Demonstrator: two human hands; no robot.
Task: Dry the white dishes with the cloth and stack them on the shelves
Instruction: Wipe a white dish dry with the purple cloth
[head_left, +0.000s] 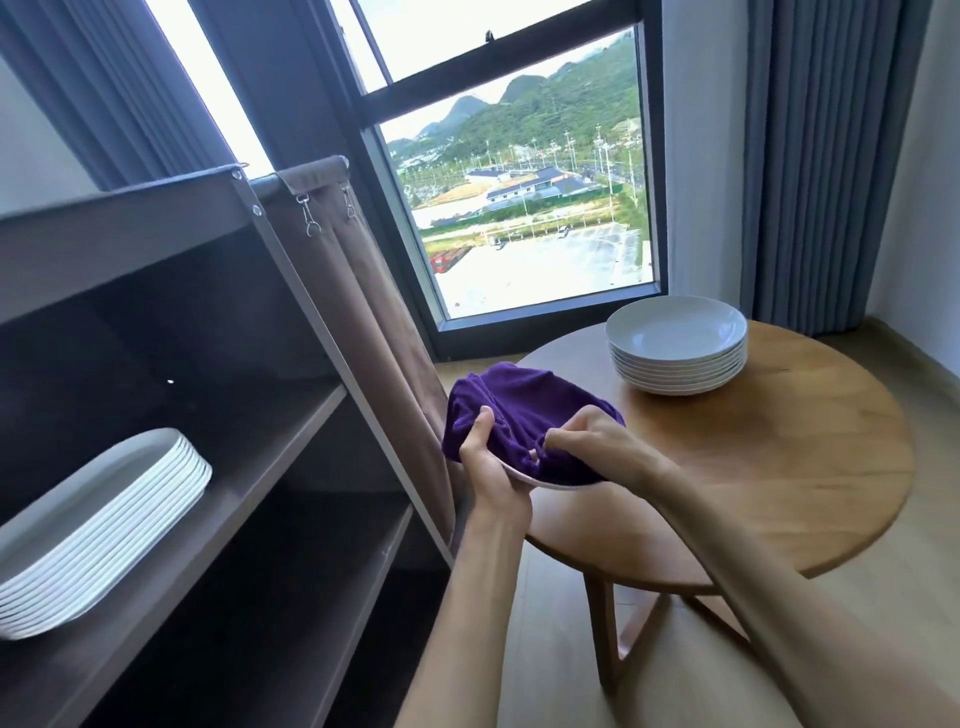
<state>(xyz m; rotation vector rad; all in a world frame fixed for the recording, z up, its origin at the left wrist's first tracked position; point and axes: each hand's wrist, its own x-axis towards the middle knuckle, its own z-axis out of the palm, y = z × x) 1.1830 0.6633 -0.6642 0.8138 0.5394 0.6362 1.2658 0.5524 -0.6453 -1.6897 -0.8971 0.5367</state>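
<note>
Left hand (491, 470) grips the tilted dish (545, 483) rim, right hand (587, 436) clutches the purple cloth (519, 410) inside it.

Cloth (524, 415): deep purple, plain
Dishes on table (678, 348): white
Dishes on shelf (104, 525): white
Table (779, 467): warm brown wood grain
Shelves (234, 467): dark brown
Curtains (831, 156): grey-blue

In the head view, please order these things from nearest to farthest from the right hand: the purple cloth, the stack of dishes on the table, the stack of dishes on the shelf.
From the right hand:
1. Purple cloth, under its fingers.
2. Stack on the table, beyond the hand, to its right.
3. Stack on the shelf, far to the left.
</note>
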